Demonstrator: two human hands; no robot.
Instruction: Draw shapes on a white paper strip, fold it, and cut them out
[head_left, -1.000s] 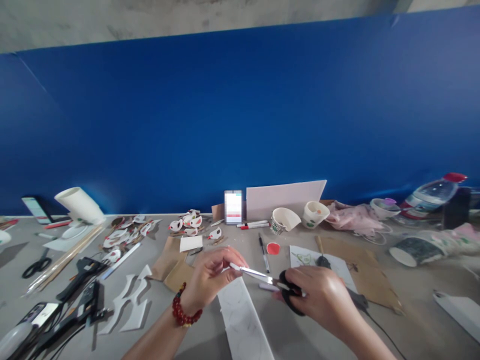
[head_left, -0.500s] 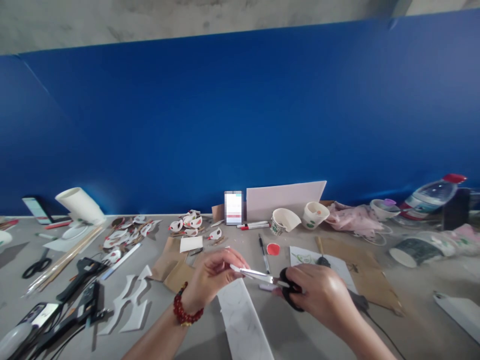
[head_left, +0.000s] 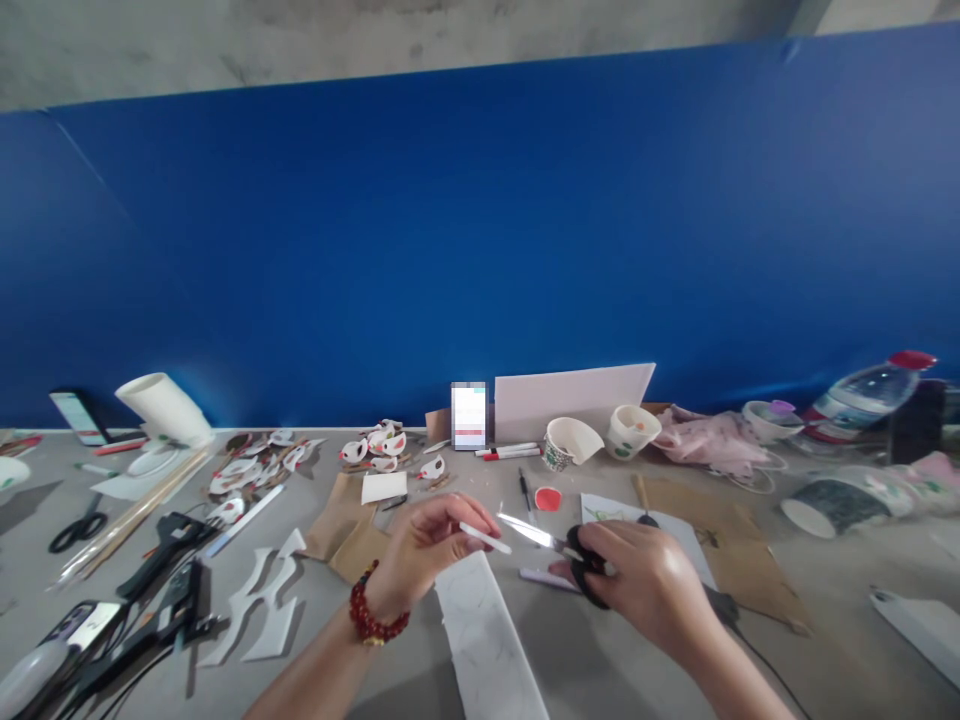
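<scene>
Between the thumb and fingers of my left hand [head_left: 435, 535] is a thin white strip [head_left: 487, 540], its free end pointing right. My right hand [head_left: 637, 575] grips the black handles of a pair of scissors [head_left: 536, 532]. Their bright blades point left, just above and apart from the strip's end. Under my left hand, a long white board [head_left: 487, 640] with faint pencil lines lies on the grey table. A light purple stick-like thing [head_left: 547, 579] lies below the scissors, partly hidden by my right fingers.
Painted white bird cutouts [head_left: 384, 445] lie behind my left hand. Glue guns [head_left: 161, 610] and white cut pieces [head_left: 259, 605] are on the left. Paper cups [head_left: 570, 443], a red disc [head_left: 548, 498] and cardboard [head_left: 750, 560] lie toward the right. A phone [head_left: 469, 418] stands against the blue partition.
The scissors have drawn back to the right, off the white strip, and their blades now sit above it. The strip's free end shows more fully. My left hand has barely moved.
</scene>
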